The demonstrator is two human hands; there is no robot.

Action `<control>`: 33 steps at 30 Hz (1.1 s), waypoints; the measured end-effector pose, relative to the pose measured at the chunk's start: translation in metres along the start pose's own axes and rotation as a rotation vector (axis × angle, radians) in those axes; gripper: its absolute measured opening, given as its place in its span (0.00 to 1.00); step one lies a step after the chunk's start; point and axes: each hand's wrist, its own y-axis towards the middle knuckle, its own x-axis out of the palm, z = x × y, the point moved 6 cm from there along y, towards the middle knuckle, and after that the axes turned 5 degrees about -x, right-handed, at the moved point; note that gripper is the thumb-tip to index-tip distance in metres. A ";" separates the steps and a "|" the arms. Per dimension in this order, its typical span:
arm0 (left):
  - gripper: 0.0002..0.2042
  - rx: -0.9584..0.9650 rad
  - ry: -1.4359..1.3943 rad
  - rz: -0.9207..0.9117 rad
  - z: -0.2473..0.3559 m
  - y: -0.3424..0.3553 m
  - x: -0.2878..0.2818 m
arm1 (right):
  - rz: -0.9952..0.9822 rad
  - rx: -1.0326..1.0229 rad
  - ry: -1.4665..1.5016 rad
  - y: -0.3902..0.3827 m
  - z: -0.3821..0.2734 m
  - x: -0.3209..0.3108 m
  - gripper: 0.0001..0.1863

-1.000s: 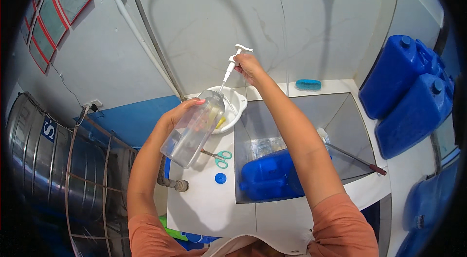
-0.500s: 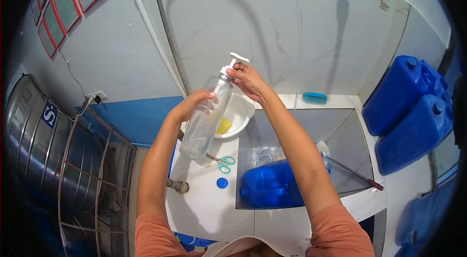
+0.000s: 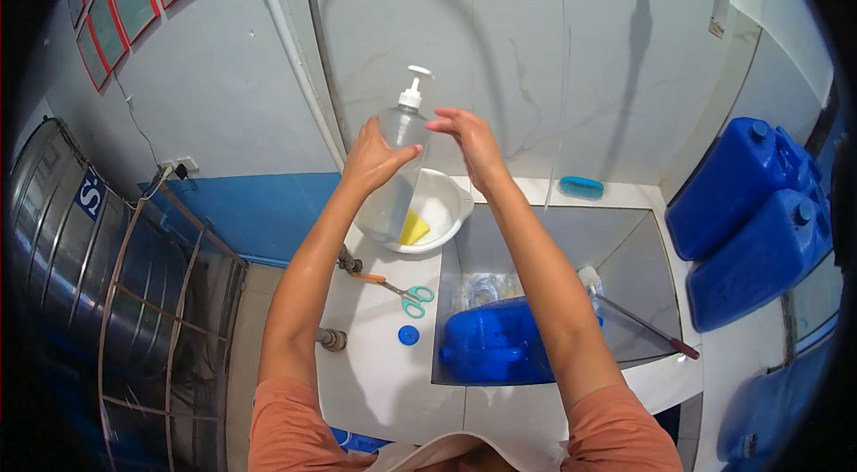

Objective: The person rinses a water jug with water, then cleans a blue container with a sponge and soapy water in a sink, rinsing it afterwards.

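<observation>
A tall clear pump bottle [image 3: 382, 211] with a white pump head [image 3: 411, 92] is held up over the counter, tilted slightly. My left hand [image 3: 375, 159] wraps round its upper body, thumb across the front. Close to the bottle's shoulder, my right hand [image 3: 473, 146] is raised with fingers stretched out, gripping nothing; whether its fingertips touch the bottle I cannot tell. Behind the bottle stands a white basin [image 3: 465, 204] holding a yellow sponge [image 3: 413, 228]. Teal-handled scissors [image 3: 417, 300] lie on the counter, with a round blue cap [image 3: 408, 335] below them.
A blue jerrycan [image 3: 491, 342] lies in the grey sink [image 3: 571, 235], where a long-handled brush [image 3: 644, 322] leans. A blue scrub brush [image 3: 581, 187] rests on the back ledge. Two blue jerrycans [image 3: 714, 191] stand at right. A metal tank [image 3: 67, 293] is at far left.
My right hand has let go of the pump neck and opened beside the bottle. The bottle has risen and become more upright, while my left hand has moved up with it.
</observation>
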 end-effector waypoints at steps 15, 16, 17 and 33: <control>0.48 -0.024 -0.096 0.588 -0.022 0.057 0.027 | -0.654 -0.247 -1.539 -0.133 0.093 -0.033 0.06; 0.48 -0.058 -0.111 0.595 -0.036 0.057 0.034 | -0.642 -0.182 -1.556 -0.134 0.079 -0.048 0.06; 0.48 -0.088 -0.132 0.597 -0.046 0.056 0.044 | -0.621 -0.163 -1.580 -0.136 0.065 -0.066 0.06; 0.53 -0.537 -0.606 0.143 -0.062 0.006 0.194 | -0.404 0.028 -1.653 -0.165 0.030 -0.138 0.05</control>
